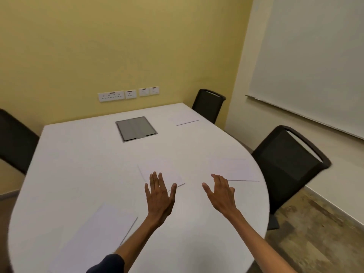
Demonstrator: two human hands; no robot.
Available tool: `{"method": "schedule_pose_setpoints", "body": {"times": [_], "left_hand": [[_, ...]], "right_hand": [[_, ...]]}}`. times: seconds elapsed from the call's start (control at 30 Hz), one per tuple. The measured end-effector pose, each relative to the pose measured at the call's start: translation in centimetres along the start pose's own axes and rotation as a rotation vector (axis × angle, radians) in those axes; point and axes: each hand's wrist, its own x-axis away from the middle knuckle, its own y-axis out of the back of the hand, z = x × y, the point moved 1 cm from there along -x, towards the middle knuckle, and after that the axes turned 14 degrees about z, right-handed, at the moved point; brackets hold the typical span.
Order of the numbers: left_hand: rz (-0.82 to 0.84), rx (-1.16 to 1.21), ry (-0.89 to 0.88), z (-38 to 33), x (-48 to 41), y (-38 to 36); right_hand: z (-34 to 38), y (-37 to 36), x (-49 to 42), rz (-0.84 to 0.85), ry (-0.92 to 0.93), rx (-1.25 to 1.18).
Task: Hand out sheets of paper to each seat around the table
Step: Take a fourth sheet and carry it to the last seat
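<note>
Several white sheets lie on the white table [78, 166]. A small stack of paper [160, 167] sits in the middle, and my left hand [160, 196] hovers open over its near edge, fingers spread. To the right, my right hand [221, 194] is open, its fingertips at the near left corner of a sheet [236, 170] lying before the right chair [285, 164]. Another sheet [185, 117] lies at the far right corner by the far chair [208, 104]. A fourth sheet [98, 233] lies at the near left.
A grey cable hatch [136, 129] is set into the table's far middle. A black chair [13, 138] stands at the left. Wall sockets [128, 93] line the yellow wall; a whiteboard [315, 62] hangs on the right wall.
</note>
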Motion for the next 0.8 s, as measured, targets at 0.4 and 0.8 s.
{"method": "schedule_pose_setpoints", "body": {"times": [0.4,0.8], "left_hand": [[0.143,-0.171,0.423,5.5,-10.3,-5.3],[0.280,0.317,0.719,11.8,-18.8,-11.1]], "right_hand": [[-0.6,-6.8,-19.0,0.313,0.107,-0.010],[-0.9,-15.4,-30.0,0.489,0.009,0.061]]}}
